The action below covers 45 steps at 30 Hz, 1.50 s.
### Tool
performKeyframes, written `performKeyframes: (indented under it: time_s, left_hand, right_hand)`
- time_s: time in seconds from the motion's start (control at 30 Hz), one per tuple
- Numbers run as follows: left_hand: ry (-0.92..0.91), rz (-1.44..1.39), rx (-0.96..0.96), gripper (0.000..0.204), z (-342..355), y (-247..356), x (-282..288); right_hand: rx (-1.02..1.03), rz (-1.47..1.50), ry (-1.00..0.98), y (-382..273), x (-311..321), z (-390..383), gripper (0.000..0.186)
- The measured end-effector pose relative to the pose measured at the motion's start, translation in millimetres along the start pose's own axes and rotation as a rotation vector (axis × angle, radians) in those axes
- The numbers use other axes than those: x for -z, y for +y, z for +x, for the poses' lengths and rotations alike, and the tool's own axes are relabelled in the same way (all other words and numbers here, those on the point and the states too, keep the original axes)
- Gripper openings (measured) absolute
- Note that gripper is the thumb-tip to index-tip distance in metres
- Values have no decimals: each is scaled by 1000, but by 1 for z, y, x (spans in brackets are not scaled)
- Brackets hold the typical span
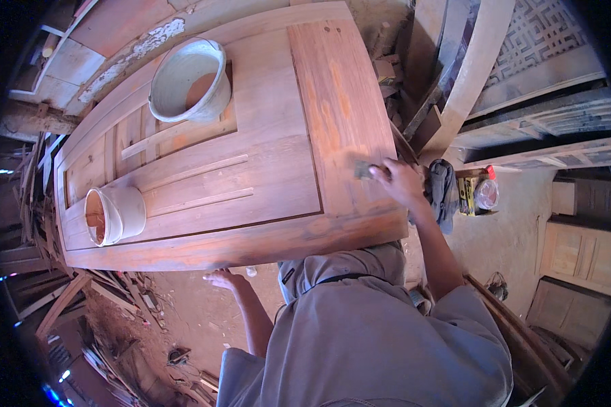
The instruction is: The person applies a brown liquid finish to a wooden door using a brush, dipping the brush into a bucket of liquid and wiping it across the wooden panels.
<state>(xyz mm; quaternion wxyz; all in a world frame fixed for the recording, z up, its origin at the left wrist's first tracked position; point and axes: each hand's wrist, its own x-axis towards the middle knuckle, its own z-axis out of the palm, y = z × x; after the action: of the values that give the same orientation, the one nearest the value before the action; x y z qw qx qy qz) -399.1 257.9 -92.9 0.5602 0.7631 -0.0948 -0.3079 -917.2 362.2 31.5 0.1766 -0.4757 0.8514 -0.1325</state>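
Observation:
A large wooden door panel (278, 156) lies flat in front of me, with orange-brown filler smears along its right and near borders. My right hand (399, 182) is over the right end of the door, fingers closed on a small grey-green flat piece (362, 169). That piece is blurred against the wood, so its exact kind does not show. Just below the near edge of the door, my left hand (224, 278) holds nothing, its fingers stretched out. On the door stand a large pale bucket (214, 95) and, tipped on its side, a smaller white bucket (130, 210) with reddish-brown stuff inside.
Dark cloth (443, 190) hangs off the right end of the door, beside a yellow-and-black box (467, 195). Wooden frames and panels (580, 254) lean at the right. Scrap wood (37, 190) is heaped at the left, and more offcuts lie on the dusty floor (190, 305).

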Motion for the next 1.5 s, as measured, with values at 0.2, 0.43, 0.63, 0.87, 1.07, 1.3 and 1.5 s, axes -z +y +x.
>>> performKeyframes:
  time_s: [0.2,0.43,0.63,0.87,1.07,1.3,1.5]
  left_hand:
    - [6,-34,2,79,-91,48,-61]
    - [-30,-66,3,80,-63,42,-52]
    - [293,337,21,83,-71,50,-74]
    - [271,415,23,88,-71,53,-79]
    - [292,434,0,91,-70,51,-78]
    - [284,365,-23,85,-67,46,-77]
    - [259,482,31,89,-72,55,-75]
  right_hand:
    - [77,-145,-47,-25,-20,51,46]
    - [132,-289,-79,-8,2,59,40]
    - [303,-107,-394,-38,25,68,45]
    - [289,-231,-417,-85,12,65,30]
    - [276,-282,-506,-84,14,26,25]
    - [307,191,-376,-12,46,-3,38]
    - [263,147,-382,-12,5,-90,49]
